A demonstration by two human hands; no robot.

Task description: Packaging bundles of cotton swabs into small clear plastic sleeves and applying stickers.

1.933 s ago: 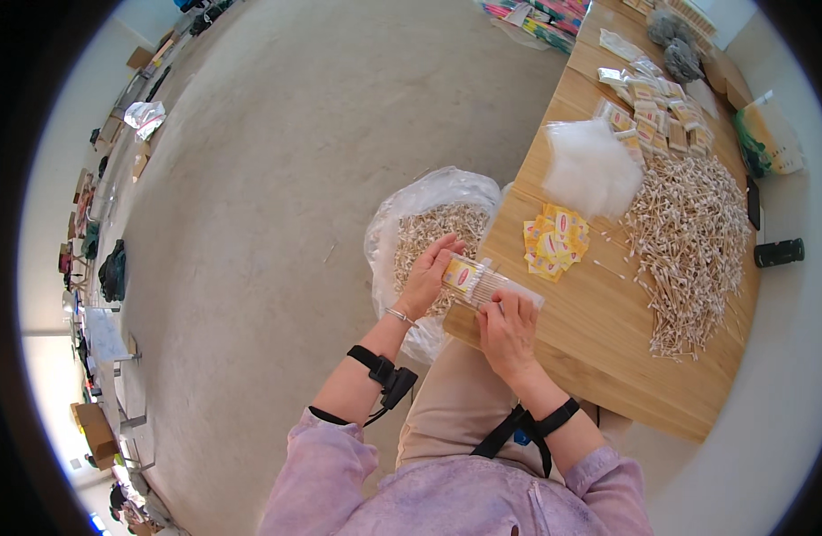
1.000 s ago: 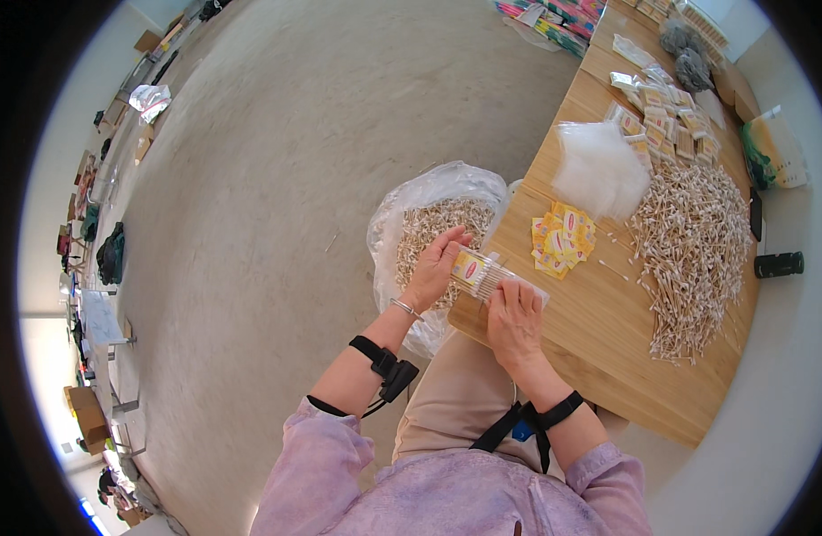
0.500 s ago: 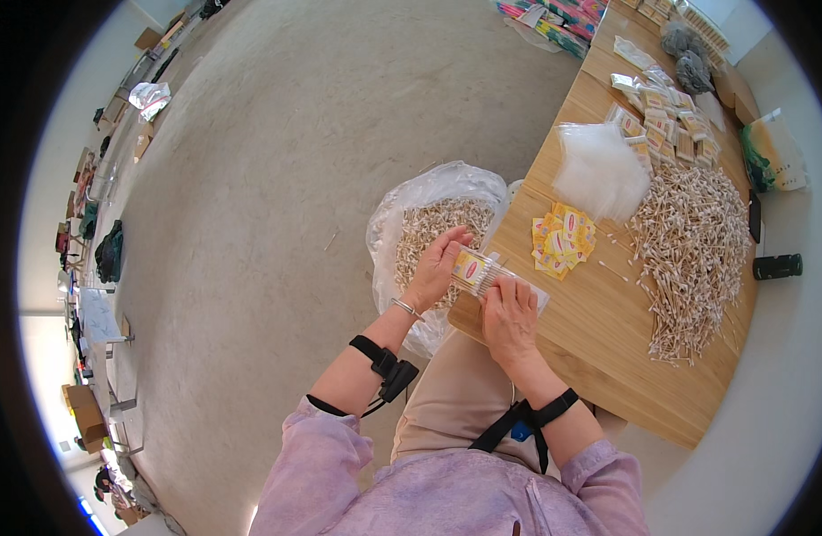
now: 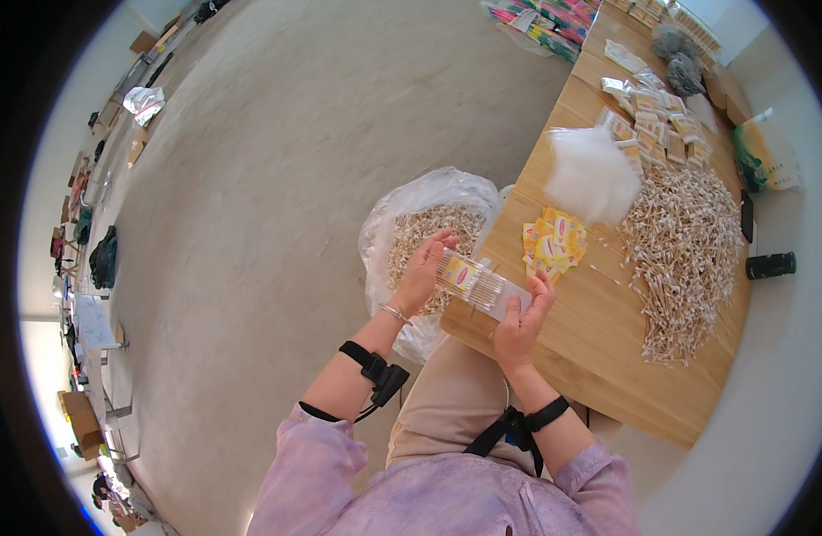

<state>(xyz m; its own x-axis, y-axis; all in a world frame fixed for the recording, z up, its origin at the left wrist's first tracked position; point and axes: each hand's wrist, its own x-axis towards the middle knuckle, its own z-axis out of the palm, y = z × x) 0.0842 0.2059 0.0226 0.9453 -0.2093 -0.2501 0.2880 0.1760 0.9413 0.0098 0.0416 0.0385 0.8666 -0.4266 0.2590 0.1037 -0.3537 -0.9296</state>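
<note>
your left hand (image 4: 422, 271) and right hand (image 4: 521, 322), fingers closed on opposite ends of a clear packet of cotton swabs (image 4: 480, 283), held above the wooden table (image 4: 607, 357) edge, just beside yellow labels (image 4: 554, 243), loose swab pile (image 4: 688, 250) farther right, swab-filled plastic bag (image 4: 424, 228) on the floor behind

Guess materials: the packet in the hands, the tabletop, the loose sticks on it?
Packet: clear glossy plastic film, likely; the sticks inside show through.
Tabletop: light wood or wood laminate, matte, faint grain.
Loose sticks: pale thin stems with white tips, probably wood or paper; too small to tell.
</note>
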